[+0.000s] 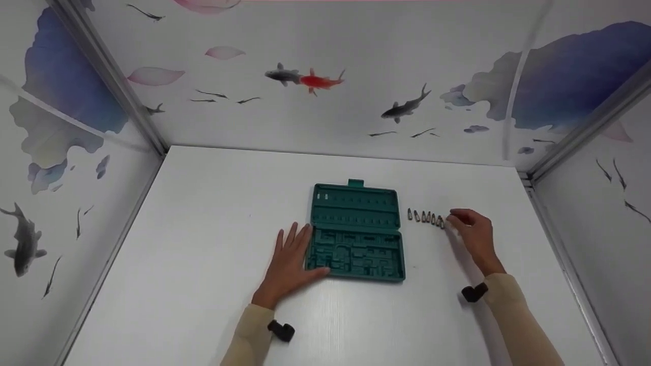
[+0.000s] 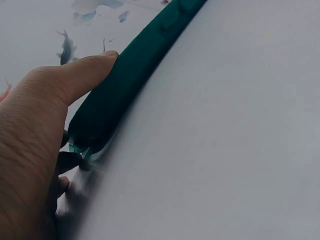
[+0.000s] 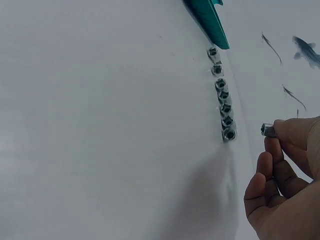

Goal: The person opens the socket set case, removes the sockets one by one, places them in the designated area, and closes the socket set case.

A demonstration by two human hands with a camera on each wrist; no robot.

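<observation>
An opened green plastic case (image 1: 356,231) lies on the table, its lower half moulded with many recesses. My left hand (image 1: 290,264) rests against its left side with straight, spread fingers, the thumb on the front edge; in the left wrist view the thumb (image 2: 92,70) touches the case's rim (image 2: 127,75). To the right of the case stands a row of several small metal sockets (image 3: 221,84), ends up. Between thumb and index finger, my right hand (image 1: 475,234) pinches one more metal socket (image 3: 268,130), held just past the row's right end.
The white table (image 1: 213,213) is bounded by panels printed with fish and petals at the back (image 1: 335,127), left and right. Two small white marks show in the upper left of the case lid (image 1: 356,206).
</observation>
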